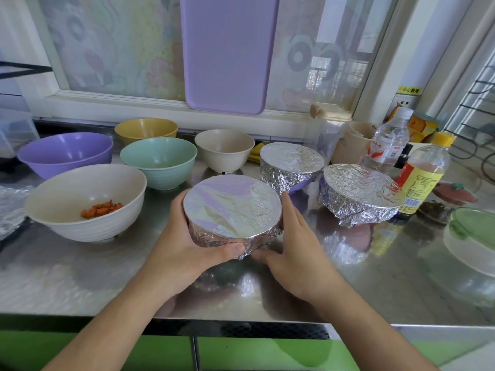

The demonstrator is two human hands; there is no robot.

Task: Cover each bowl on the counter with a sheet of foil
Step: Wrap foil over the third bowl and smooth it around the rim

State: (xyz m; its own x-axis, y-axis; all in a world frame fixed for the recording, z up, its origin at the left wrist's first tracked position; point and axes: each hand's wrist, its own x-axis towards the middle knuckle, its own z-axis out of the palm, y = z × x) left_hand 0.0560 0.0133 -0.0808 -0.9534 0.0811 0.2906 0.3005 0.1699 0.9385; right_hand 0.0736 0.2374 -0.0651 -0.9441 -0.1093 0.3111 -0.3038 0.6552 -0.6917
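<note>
Foil-wrapped bowl [232, 210] clamped between left hand [184, 243] and right hand [290, 243].
Thin foil may be torn if pressed hard at the rim; 5 bowls remain uncovered on the bench [375, 277].

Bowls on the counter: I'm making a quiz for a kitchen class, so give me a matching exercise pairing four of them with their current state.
Column 1:
1. cream bowl at left
2. purple bowl
3. foil-wrapped bowl in front
4. foil-wrapped bowl at right

Column 2:
A. covered, gripped by the left hand and right hand
B. uncovered, holds orange pieces
C. covered, no hand touching it
D. uncovered, at the far left

Pairs: 1-B, 2-D, 3-A, 4-C
</note>
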